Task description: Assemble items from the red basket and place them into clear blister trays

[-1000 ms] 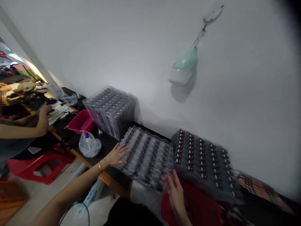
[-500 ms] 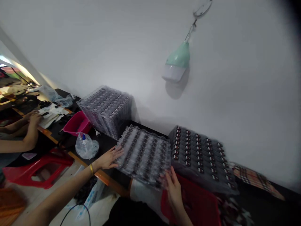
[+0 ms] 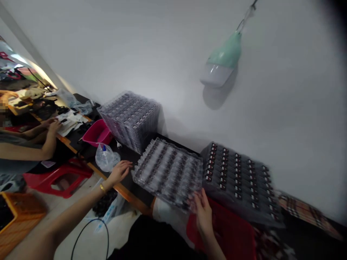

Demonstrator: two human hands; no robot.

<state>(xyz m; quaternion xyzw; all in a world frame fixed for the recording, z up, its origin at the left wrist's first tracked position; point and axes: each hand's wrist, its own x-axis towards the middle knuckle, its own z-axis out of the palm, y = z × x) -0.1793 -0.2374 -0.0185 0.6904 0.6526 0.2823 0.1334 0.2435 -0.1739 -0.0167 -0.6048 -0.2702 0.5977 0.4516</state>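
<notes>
A clear plastic tray [image 3: 169, 171] with rows of moulded pockets lies on the dark table in front of me. My right hand [image 3: 202, 211] holds its near right corner, the thumb blurred behind the clear plastic. My left hand [image 3: 120, 171] hovers just off the tray's left edge, fingers stretched out and nothing in them. To the right of the tray stands a stack of trays [image 3: 240, 180] filled with rows of small dark pieces. Farther left rises a tall stack of clear trays [image 3: 130, 115].
A pink basin [image 3: 98, 133] and a knotted plastic bag [image 3: 105, 159] sit left of my left hand. A red bin [image 3: 227, 231] is under my right forearm. A green-and-white bulb lamp [image 3: 223, 59] hangs on the wall. At far left a co-worker's hands [image 3: 52, 126] work near a red stool [image 3: 61, 178].
My left hand has come away from the tray's left edge and moved left. My right hand stays at the near right corner. The whole view has shifted somewhat to the left.
</notes>
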